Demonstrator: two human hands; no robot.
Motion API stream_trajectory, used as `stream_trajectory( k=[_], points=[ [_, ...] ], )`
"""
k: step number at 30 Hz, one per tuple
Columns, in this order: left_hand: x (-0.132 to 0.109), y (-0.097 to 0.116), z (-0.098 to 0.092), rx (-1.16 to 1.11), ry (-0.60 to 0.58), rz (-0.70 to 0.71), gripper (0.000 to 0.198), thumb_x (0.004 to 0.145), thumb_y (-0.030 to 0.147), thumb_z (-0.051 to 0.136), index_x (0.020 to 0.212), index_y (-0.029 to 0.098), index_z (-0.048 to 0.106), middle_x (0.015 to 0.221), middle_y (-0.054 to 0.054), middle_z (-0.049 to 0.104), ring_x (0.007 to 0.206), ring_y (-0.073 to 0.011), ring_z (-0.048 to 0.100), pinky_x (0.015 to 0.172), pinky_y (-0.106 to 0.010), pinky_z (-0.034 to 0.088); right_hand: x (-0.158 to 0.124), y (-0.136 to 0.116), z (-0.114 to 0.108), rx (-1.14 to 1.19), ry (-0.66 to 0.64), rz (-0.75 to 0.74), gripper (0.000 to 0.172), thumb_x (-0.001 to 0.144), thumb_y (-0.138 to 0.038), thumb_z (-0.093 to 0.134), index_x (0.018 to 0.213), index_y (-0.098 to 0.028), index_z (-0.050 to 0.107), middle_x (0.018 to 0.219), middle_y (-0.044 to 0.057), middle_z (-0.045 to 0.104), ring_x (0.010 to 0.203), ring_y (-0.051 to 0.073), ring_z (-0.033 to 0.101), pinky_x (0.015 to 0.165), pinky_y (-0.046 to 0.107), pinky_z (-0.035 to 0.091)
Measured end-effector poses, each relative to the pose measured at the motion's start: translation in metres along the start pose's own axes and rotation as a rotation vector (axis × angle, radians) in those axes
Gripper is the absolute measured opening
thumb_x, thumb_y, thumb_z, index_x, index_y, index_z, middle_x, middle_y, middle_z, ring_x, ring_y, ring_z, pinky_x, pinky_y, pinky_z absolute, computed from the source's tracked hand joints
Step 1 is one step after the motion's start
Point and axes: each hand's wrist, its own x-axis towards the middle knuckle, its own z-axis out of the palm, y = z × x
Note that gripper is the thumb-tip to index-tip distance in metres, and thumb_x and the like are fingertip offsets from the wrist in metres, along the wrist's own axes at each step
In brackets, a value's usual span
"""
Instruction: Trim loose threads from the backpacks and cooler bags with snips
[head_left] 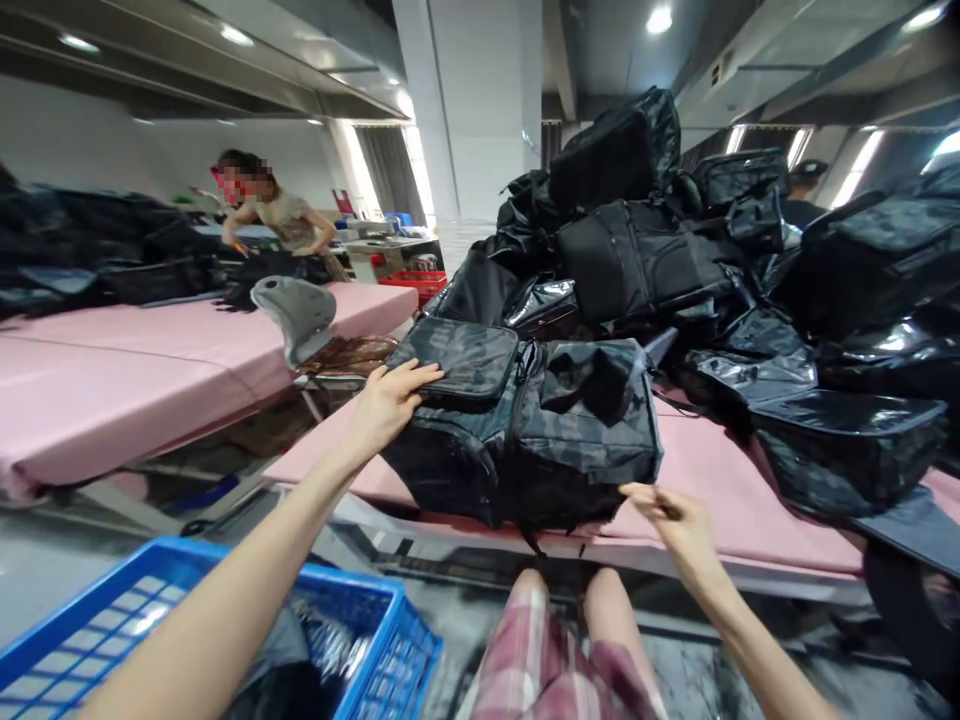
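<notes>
A dark camouflage bag (585,410) lies on the pink-covered table (712,480) in front of me, with a flat pocket or flap (469,360) at its upper left. My left hand (394,400) rests on that pocket's left edge, fingers stretched out and nothing gripped. At the bag's lower right corner is my right hand (671,515), its fingers pinched together near the edge; whatever they hold is too small to make out. A short strap hangs from the bag's front over the table edge.
Black and camouflage bags (637,250) are heaped behind and to the right. A blue crate (397,620) stands at lower left. Across the aisle are another pink table (142,370), a grey chair (296,315) and a person (289,220). A white pillar (480,120) rises behind.
</notes>
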Motion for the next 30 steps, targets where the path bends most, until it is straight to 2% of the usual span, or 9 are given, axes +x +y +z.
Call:
stream_trajectory(
  k=[3, 6, 10, 13, 16, 20, 25, 28, 30],
  points=[
    [0.000, -0.005, -0.004, -0.022, -0.001, 0.007, 0.043, 0.073, 0.017, 0.039, 0.112, 0.024, 0.057, 0.125, -0.002, 0.056, 0.125, -0.0225, 0.040, 0.106, -0.051, 0.019, 0.039, -0.015, -0.028, 0.043, 0.247, -0.014, 0.032, 0.062, -0.044, 0.067, 0.075, -0.015, 0.068, 0.073, 0.005, 0.068, 0.074, 0.020, 0.060, 0.068, 0.030, 0.046],
    [-0.004, 0.009, -0.009, 0.033, 0.065, 0.043, 0.041, 0.073, 0.016, 0.039, 0.109, 0.022, 0.058, 0.122, -0.004, 0.058, 0.123, -0.0255, 0.041, 0.103, -0.054, 0.022, 0.075, -0.025, -0.024, 0.123, 0.143, -0.009, 0.039, 0.057, -0.043, 0.071, 0.082, -0.013, 0.067, 0.075, 0.004, 0.066, 0.069, 0.017, 0.058, 0.061, 0.027, 0.043],
    [-0.023, 0.087, 0.000, 0.049, 0.235, 0.368, 0.032, 0.077, 0.013, 0.044, 0.104, 0.020, 0.059, 0.113, -0.006, 0.062, 0.113, -0.0245, 0.048, 0.096, -0.047, 0.035, 0.091, -0.024, -0.003, 0.376, -0.044, 0.134, 0.043, 0.053, -0.040, 0.073, 0.084, -0.011, 0.065, 0.061, 0.001, 0.060, 0.048, 0.008, 0.046, 0.042, 0.020, 0.030],
    [-0.030, 0.160, 0.031, -0.115, 0.138, 0.738, 0.025, 0.083, 0.013, 0.046, 0.103, 0.020, 0.059, 0.097, -0.004, 0.066, 0.094, -0.0161, 0.055, 0.086, -0.033, 0.043, 0.083, -0.022, 0.000, 0.489, -0.101, 0.203, 0.039, 0.050, -0.034, 0.076, 0.079, -0.012, 0.063, 0.046, -0.007, 0.047, 0.036, 0.001, 0.025, 0.035, 0.018, 0.014],
    [-0.018, 0.206, 0.066, -0.141, 0.105, 0.703, 0.026, 0.083, 0.018, 0.052, 0.109, 0.018, 0.058, 0.104, -0.007, 0.062, 0.092, -0.0168, 0.052, 0.079, -0.031, 0.045, 0.073, -0.026, -0.006, 0.593, -0.184, 0.303, 0.034, 0.050, -0.029, 0.077, 0.072, -0.015, 0.057, 0.041, -0.012, 0.033, 0.034, -0.001, 0.015, 0.034, 0.016, 0.009],
    [0.006, 0.216, 0.088, -0.132, 0.089, 0.660, 0.021, 0.077, 0.028, 0.061, 0.097, 0.020, 0.065, 0.095, -0.005, 0.064, 0.081, -0.0157, 0.050, 0.069, -0.027, 0.045, 0.066, -0.029, -0.012, 0.731, -0.273, 0.428, 0.034, 0.051, -0.025, 0.077, 0.067, -0.018, 0.048, 0.042, -0.014, 0.026, 0.034, -0.001, 0.011, 0.031, 0.014, 0.011],
    [0.008, 0.215, 0.082, -0.034, 0.123, 0.738, 0.017, 0.086, 0.020, 0.048, 0.081, 0.017, 0.064, 0.084, -0.003, 0.063, 0.074, -0.0124, 0.049, 0.062, -0.022, 0.043, 0.067, -0.027, -0.010, 0.768, -0.313, 0.466, 0.042, 0.049, -0.027, 0.078, 0.062, -0.019, 0.040, 0.042, -0.016, 0.019, 0.033, -0.001, 0.009, 0.031, 0.014, 0.010],
    [0.001, 0.219, 0.082, 0.020, 0.174, 0.750, 0.019, 0.086, 0.011, 0.042, 0.077, 0.014, 0.059, 0.083, -0.004, 0.062, 0.077, -0.0138, 0.050, 0.060, -0.022, 0.042, 0.070, -0.024, -0.012, 0.675, -0.297, 0.428, 0.040, 0.050, -0.032, 0.078, 0.068, -0.019, 0.044, 0.042, -0.015, 0.023, 0.033, -0.001, 0.012, 0.032, 0.015, 0.011],
    [-0.002, 0.220, 0.085, 0.000, 0.204, 0.674, 0.018, 0.083, 0.007, 0.042, 0.077, 0.014, 0.057, 0.080, -0.005, 0.060, 0.077, -0.0146, 0.050, 0.059, -0.022, 0.042, 0.072, -0.022, -0.017, 0.470, -0.249, 0.286, 0.036, 0.056, -0.038, 0.074, 0.076, -0.018, 0.051, 0.045, -0.011, 0.037, 0.034, 0.002, 0.026, 0.035, 0.017, 0.022]
  ],
)
